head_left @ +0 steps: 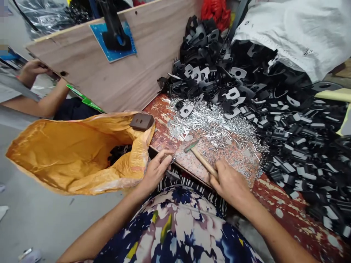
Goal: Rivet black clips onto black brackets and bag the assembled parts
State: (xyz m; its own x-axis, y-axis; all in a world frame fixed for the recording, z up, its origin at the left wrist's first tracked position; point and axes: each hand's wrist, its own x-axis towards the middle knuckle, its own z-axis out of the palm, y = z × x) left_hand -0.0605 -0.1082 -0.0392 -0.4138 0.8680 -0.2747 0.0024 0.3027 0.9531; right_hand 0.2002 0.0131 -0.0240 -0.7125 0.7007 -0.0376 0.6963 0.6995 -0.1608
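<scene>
My right hand (229,182) is closed round the wooden handle of a small hammer (197,154), whose metal head rests near a heap of small silver pins (211,120) on the worn red table (276,204). My left hand (157,168) is at the table's near edge beside the mouth of an orange bag (71,153), its fingers pinched on a small dark piece I cannot make out. A dark brown plastic part (142,121) lies on the bag's rim.
A big pile of black clip parts (274,98) covers the right and back of the table, under a white sack (296,29). A wooden board (115,62) stands behind the bag. Another person's arm (44,98) shows at the left.
</scene>
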